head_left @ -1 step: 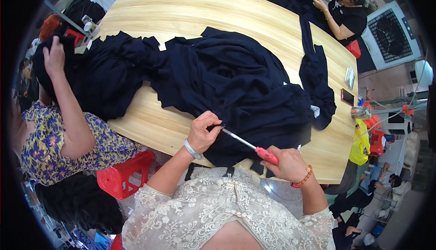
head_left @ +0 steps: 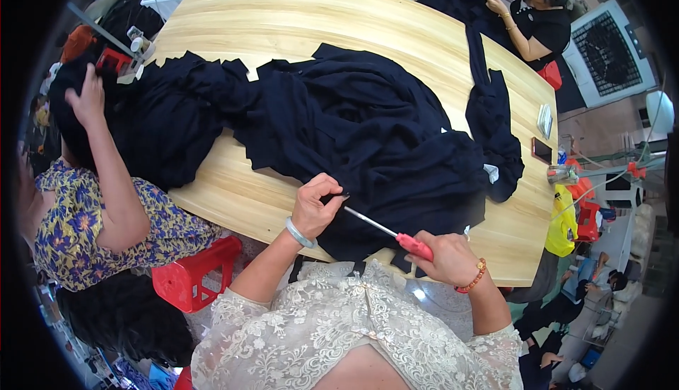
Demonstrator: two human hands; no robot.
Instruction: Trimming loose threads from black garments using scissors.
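My right hand [head_left: 450, 257] is closed round the red handle of a tool with a thin metal shaft [head_left: 369, 221]; its exact kind is unclear. The shaft points up and left toward my left hand [head_left: 316, 202], its tip just short of the fingers. Thumb and forefinger of that hand are pinched together on something small and dark, too small to make out against the cloth. Beneath and beyond both hands, a heap of dark navy garments [head_left: 346, 128] lies crumpled on the table, with a white label [head_left: 490, 173] on its right side.
On my left, a person in a flowered dress [head_left: 92, 227] handles dark cloth at the wooden table [head_left: 297, 8]. Another person [head_left: 541, 29] holds dark fabric at the far right. A phone [head_left: 542, 151] lies on the right edge. A red stool [head_left: 194, 273] stands near left.
The person on my left has shifted a hand and the cloth in it slightly. My tool's tip has dropped a little; my hands are nearly still.
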